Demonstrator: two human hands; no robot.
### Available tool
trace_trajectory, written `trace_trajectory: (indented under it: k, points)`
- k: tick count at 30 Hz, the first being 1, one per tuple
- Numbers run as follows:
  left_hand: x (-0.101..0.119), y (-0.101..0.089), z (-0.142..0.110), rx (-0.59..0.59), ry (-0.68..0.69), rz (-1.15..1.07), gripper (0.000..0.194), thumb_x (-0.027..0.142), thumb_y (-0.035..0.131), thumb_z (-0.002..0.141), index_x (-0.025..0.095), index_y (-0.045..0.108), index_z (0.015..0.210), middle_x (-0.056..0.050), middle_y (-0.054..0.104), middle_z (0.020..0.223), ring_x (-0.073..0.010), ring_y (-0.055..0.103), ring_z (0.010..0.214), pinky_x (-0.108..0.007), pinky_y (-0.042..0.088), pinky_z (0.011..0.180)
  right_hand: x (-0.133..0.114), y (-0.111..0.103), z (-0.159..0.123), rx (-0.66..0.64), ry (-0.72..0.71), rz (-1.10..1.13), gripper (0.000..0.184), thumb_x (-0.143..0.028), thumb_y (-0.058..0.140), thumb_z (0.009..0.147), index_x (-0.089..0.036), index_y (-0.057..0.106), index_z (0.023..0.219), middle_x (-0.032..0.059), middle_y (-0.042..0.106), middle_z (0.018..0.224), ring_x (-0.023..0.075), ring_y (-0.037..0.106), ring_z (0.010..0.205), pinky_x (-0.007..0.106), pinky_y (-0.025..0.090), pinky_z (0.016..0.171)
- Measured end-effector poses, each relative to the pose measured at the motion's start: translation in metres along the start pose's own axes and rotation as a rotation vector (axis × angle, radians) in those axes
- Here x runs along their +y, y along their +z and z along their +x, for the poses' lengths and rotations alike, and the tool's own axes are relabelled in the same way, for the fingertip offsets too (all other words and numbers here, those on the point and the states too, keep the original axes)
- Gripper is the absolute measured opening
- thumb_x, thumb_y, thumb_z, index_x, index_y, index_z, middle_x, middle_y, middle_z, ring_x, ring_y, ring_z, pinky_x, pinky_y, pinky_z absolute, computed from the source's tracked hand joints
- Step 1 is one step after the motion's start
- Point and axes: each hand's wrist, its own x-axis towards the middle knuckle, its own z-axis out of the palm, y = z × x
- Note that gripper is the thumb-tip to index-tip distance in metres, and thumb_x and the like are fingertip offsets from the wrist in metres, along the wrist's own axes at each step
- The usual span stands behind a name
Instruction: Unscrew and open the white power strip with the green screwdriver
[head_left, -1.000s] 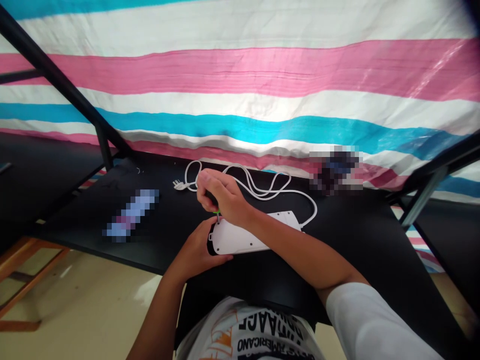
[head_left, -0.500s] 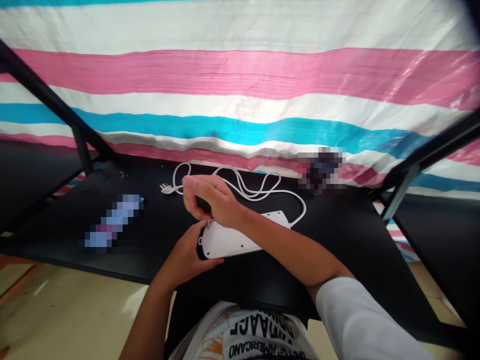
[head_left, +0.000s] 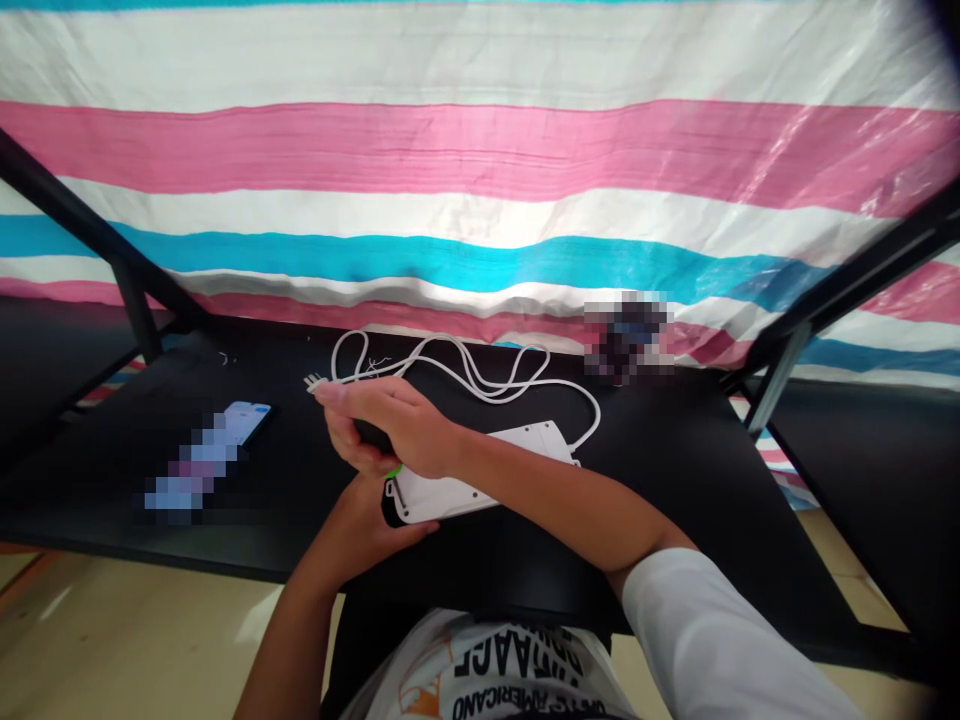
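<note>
A white power strip point(head_left: 442, 496) lies face down on the black table, with dark screw holes along its back. My left hand point(head_left: 365, 522) is closed round its left end, the thumb along the near edge. Above that end my right hand point(head_left: 390, 425) is wrapped round a screwdriver point(head_left: 393, 470) with a black and green handle. The screwdriver's metal shaft slants down to the near left corner of the strip, close to a screw hole. Most of the handle is hidden by my fingers. My right forearm crosses over the middle of the strip.
The strip's white cord point(head_left: 495, 390) loops across the back of the table to a plug point(head_left: 313, 384) beside my right hand. A phone point(head_left: 251, 425) lies at left. A blurred dark object point(head_left: 628, 335) stands back right. Striped sheeting point(head_left: 480, 150) hangs behind; black frame bars flank the table.
My right hand has moved left and toward me with the screwdriver, from the far left corner of the strip to the near left corner. The left hand still holds the end. The view has shifted slightly.
</note>
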Motion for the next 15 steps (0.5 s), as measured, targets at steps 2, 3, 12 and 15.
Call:
trace_trajectory:
  k: [2,3,12,15]
  points:
    - [-0.001,0.000,0.000,-0.020,0.010,0.043,0.074,0.059,0.087,0.074,0.016,0.060,0.127,-0.013,0.071,0.114,-0.0379,0.068,0.107,-0.048,0.057,0.094,-0.002,0.000,-0.001,-0.008,-0.051,-0.042,0.051,-0.040,0.060,0.106,-0.018,0.048,0.062,-0.0060,0.045,0.049,0.0063,0.035,0.040,0.021,0.028,0.042]
    - [-0.001,0.000,0.000,-0.033,0.015,0.064,0.074,0.060,0.085,0.075,0.015,0.059,0.128,-0.014,0.071,0.114,-0.0375,0.069,0.106,-0.048,0.057,0.093,-0.003,0.000,-0.001,-0.006,-0.065,-0.063,0.052,-0.040,0.061,0.106,-0.018,0.048,0.061,-0.0057,0.045,0.048,0.0068,0.036,0.040,0.021,0.029,0.042]
    - [0.008,-0.002,0.000,-0.068,-0.036,0.050,0.076,0.060,0.086,0.074,0.016,0.061,0.130,-0.015,0.070,0.125,-0.0391,0.066,0.116,-0.049,0.056,0.099,0.000,0.001,-0.003,-0.022,-0.018,-0.060,0.050,-0.039,0.056,0.108,-0.020,0.049,0.062,-0.0042,0.046,0.050,0.0091,0.036,0.042,0.025,0.028,0.044]
    - [0.009,-0.001,-0.001,-0.078,-0.059,0.020,0.078,0.060,0.087,0.073,0.016,0.060,0.131,-0.015,0.069,0.128,-0.0386,0.065,0.119,-0.049,0.055,0.101,0.005,0.000,-0.003,-0.064,-0.057,-0.037,0.053,-0.047,0.055,0.109,-0.019,0.050,0.065,-0.0051,0.046,0.050,0.0080,0.036,0.040,0.024,0.026,0.042]
